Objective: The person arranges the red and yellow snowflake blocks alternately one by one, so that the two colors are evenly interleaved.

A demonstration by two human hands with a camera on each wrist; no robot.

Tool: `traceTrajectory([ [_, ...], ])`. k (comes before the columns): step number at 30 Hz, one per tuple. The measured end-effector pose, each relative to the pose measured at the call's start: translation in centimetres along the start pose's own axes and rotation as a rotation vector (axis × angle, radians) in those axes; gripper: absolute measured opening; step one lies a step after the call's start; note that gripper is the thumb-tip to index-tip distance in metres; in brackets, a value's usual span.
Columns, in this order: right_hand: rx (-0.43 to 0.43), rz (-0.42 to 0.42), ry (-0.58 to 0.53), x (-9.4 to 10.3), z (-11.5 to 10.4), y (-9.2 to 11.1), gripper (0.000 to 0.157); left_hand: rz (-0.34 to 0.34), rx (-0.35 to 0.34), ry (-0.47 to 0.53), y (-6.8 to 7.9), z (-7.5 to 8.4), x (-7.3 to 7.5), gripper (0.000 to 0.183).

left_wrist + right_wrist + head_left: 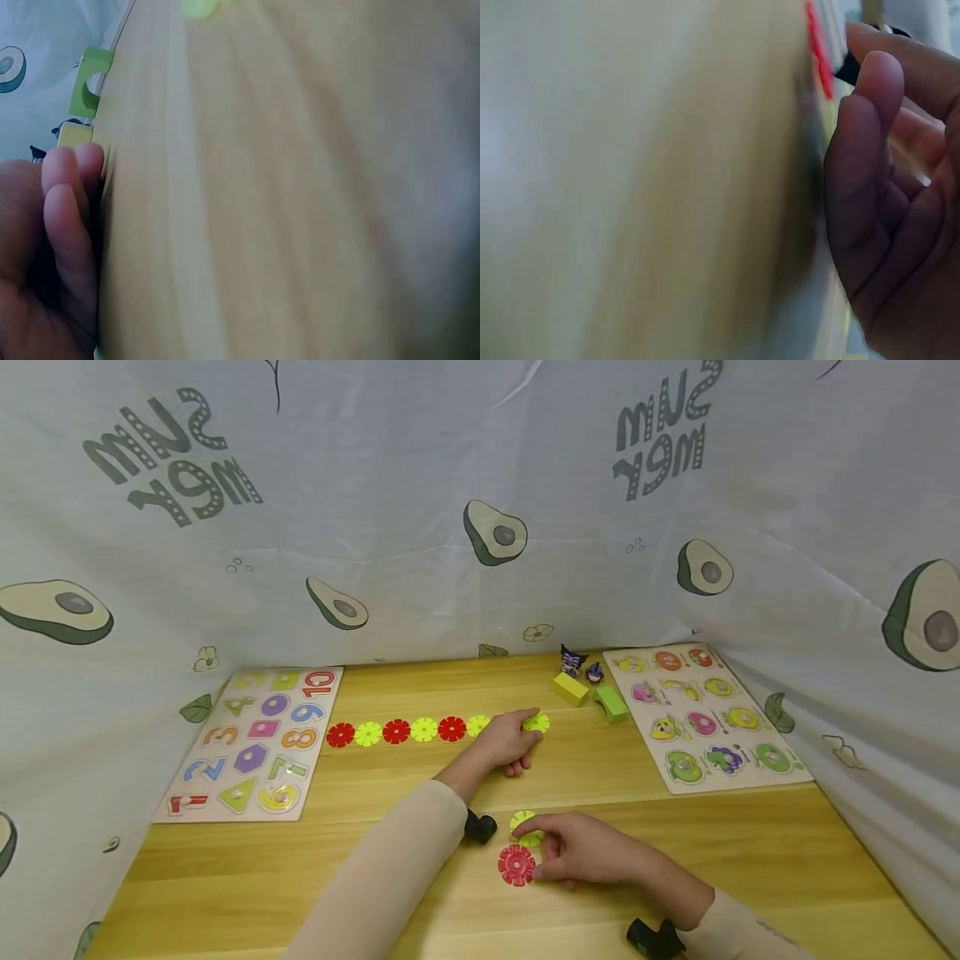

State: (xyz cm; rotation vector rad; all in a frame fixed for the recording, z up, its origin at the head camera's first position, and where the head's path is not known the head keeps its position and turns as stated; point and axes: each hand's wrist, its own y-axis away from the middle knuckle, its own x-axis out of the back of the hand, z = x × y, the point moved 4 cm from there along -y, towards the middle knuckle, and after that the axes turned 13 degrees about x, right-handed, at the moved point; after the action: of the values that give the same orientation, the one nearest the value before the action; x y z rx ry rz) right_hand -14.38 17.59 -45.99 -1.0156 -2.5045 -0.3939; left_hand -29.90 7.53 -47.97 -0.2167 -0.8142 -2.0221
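In the head view a row of snowflake-shaped plastic discs, red [396, 732] and yellow-green [423, 730] by turns, lies across the table. My left hand [504, 745] is at its right end, index finger stretched onto the last yellow-green disc [538, 722]; the hand hides part of the row. Closer to me, my right hand [588, 850] reaches its index finger over another yellow-green disc [522, 821]. Its thumb is at the edge of a red disc [517, 865] just below. The right wrist view shows loosely bent fingers [855, 165] near a red disc edge [820, 49].
A number-and-shape puzzle board [251, 745] lies at left, a fruit puzzle board [705, 718] at right. Near the back stand a yellow block [571, 689], a green arch block [611, 703] and two small dark figures [572, 661]. Printed cloth [420, 510] walls the table.
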Motion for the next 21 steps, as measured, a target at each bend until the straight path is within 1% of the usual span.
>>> traceTrajectory([
  [3,0.004,-0.051,0.055,-0.7,-0.2,-0.2,0.047,0.039,0.02,-0.02,-0.3,-0.1,-0.1,0.052],
  [6,0.01,-0.07,0.127,-0.9,-0.4,-0.5,0.045,0.051,0.04,-0.019,-0.3,-0.2,-0.1,0.05],
  [10,-0.007,-0.073,0.163,-1.1,-0.7,-0.8,0.043,0.055,0.043,-0.003,-0.2,-0.2,0.0,0.049],
  [13,0.0,-0.067,0.186,-1.1,-0.7,-0.9,0.04,0.057,0.039,0.009,-0.2,-0.2,0.0,0.049],
  [18,0.037,-0.042,0.27,-0.9,-0.7,-1.0,0.037,0.061,0.042,0.025,-0.3,-0.3,0.0,0.048],
  [21,0.065,-0.019,0.297,-0.8,-0.8,-1.1,0.033,0.063,0.043,0.029,-0.4,-0.4,-0.1,0.047],
])
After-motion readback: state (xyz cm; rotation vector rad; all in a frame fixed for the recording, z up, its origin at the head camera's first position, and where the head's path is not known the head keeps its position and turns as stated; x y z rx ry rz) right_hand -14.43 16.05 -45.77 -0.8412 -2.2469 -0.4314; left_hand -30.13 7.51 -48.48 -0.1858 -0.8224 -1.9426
